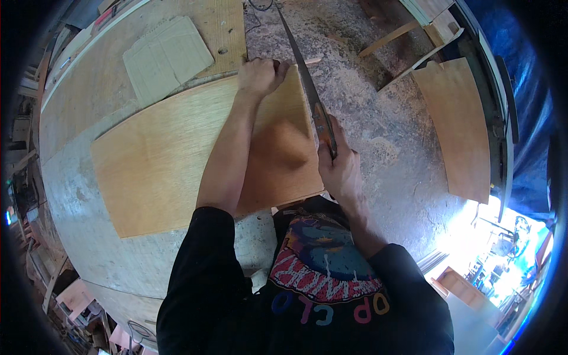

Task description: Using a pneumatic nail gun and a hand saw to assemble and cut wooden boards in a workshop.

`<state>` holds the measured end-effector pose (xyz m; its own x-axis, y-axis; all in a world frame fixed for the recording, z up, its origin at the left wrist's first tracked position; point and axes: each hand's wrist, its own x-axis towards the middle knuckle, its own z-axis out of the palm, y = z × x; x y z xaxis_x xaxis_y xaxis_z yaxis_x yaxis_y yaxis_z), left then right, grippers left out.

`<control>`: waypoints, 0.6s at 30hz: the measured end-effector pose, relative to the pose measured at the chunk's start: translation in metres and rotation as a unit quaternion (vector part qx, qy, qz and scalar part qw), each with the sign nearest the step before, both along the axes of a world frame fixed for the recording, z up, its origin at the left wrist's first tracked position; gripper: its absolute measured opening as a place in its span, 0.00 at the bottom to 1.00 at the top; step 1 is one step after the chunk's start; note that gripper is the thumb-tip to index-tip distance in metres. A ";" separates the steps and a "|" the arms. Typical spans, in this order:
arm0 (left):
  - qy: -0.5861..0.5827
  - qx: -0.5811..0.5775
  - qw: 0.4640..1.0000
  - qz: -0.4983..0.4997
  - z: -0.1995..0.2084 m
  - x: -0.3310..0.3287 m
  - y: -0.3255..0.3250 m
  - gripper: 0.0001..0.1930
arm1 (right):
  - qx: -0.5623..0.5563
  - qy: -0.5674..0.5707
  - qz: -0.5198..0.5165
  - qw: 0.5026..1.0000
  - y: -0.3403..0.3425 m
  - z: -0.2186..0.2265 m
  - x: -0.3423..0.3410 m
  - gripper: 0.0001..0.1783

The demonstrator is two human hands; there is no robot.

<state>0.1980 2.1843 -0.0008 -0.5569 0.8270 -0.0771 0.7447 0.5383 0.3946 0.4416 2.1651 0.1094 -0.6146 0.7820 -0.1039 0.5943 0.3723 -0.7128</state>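
Note:
A wide, light-brown plywood board (171, 148) lies across a worktable, its right end reaching past the table edge. At the board's far edge, near its right corner, my left hand (258, 77) presses down with the fingers curled over it. My right hand (342, 171) is closed round the handle of a handsaw (312, 94). The saw's long dark blade points away from me, running along the board's right end. A thin wood strip (313, 60) sticks out beside the blade near the far corner. A rounded brown patch darkens the board between my arms; whether shadow or knee, I cannot tell.
A flat tan sheet (168, 59) rests on the worktable (77, 189) beyond the board. Another curved-looking plywood panel (458, 130) stands at the right. Wood pieces and a blue tarp (535, 148) line the sides. The stained concrete floor (390, 154) shows right of the saw.

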 end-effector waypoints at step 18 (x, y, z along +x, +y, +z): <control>-0.381 0.137 0.914 0.025 -0.013 -0.040 0.034 0.17 | -0.124 0.041 -0.109 0.985 0.003 0.041 0.096 0.27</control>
<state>0.1577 2.2181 -0.0142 -0.4663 0.8480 -0.2518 0.1746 0.3673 0.9136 0.5378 2.1684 0.1501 -0.4498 0.8527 -0.2656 0.5779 0.0511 -0.8145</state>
